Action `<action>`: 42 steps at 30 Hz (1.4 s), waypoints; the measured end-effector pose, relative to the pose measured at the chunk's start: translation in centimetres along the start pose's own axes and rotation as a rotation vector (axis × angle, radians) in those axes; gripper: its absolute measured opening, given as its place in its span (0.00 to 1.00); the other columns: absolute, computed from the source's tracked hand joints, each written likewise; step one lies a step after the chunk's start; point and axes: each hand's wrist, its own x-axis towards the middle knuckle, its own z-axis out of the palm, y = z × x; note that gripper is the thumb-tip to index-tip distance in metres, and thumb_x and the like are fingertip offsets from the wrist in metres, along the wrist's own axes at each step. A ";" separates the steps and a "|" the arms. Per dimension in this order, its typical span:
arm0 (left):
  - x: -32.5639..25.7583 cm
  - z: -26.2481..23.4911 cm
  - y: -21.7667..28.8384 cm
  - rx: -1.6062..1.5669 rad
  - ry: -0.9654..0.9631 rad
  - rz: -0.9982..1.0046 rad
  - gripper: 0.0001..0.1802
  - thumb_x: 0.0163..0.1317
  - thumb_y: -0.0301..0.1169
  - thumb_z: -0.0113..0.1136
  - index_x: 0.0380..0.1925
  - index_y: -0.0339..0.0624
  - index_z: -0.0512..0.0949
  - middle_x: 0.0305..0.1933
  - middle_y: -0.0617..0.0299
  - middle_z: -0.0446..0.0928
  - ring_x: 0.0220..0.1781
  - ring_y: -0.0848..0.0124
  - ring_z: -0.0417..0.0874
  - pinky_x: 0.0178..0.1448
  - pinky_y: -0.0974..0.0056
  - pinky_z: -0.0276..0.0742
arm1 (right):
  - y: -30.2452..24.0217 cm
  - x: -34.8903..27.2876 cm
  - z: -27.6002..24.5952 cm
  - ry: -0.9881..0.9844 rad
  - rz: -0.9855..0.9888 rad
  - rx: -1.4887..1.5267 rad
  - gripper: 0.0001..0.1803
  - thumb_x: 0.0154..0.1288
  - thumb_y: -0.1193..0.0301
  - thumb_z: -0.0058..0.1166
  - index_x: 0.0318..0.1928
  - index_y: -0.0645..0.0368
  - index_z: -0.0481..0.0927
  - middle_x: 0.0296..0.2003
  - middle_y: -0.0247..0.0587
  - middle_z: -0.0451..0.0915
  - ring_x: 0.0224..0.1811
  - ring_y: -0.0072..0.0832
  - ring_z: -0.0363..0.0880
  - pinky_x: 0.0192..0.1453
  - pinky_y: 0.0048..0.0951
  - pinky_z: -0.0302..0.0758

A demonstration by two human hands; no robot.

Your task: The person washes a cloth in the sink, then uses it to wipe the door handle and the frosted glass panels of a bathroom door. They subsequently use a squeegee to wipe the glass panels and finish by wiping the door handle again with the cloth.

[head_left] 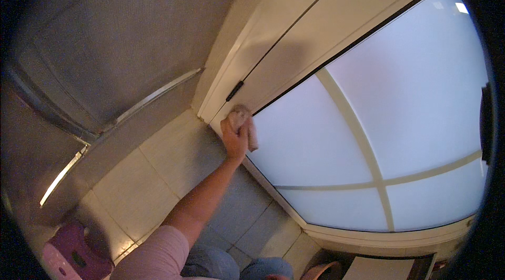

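Note:
My left hand [236, 136] reaches out from the lower left, closed around a bunched beige-pink cloth [253, 133]. It presses the cloth to the lower part of a cream door frame [273, 81], just below a black hinge [235, 91]. Beside the hand is the corner of a frosted glass panel [321, 138], edged in black and split by pale bars. Of my right hand [276, 277], only what seems to be a sliver shows at the lower edge by my knee; its fingers are hidden.
A grey panelled door [131, 32] stands on the left. Pale floor tiles [152, 164] run between the doors. A purple-pink plastic stool [79, 253] is at the lower left. Along the lower right are a round-rimmed container [322, 272] and a flat white-topped item [379, 268].

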 end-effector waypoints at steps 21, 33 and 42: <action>2.8 0.9 -17.3 -0.025 0.372 -0.271 0.20 0.60 0.33 0.46 0.49 0.31 0.61 0.48 0.46 0.66 0.50 0.55 0.68 0.55 0.60 0.60 | -2.8 1.3 -0.8 -0.026 0.201 -0.080 0.12 0.60 0.68 0.47 0.41 0.61 0.74 0.27 0.43 0.75 0.28 0.26 0.71 0.32 0.27 0.69; 4.5 -2.9 -29.5 0.196 0.284 -0.526 0.25 0.59 0.42 0.46 0.48 0.33 0.62 0.45 0.46 0.70 0.45 0.55 0.73 0.47 0.58 0.68 | -1.8 1.2 -0.9 0.028 -0.041 -0.140 0.11 0.59 0.67 0.47 0.40 0.60 0.73 0.22 0.41 0.73 0.23 0.27 0.70 0.28 0.27 0.68; 7.1 -3.4 -11.6 -0.117 -0.011 -0.334 0.18 0.58 0.34 0.49 0.43 0.31 0.64 0.40 0.50 0.70 0.43 0.63 0.71 0.47 0.63 0.66 | -3.1 1.0 0.4 0.099 0.030 -0.065 0.11 0.57 0.69 0.50 0.41 0.57 0.73 0.20 0.42 0.72 0.20 0.28 0.69 0.26 0.31 0.68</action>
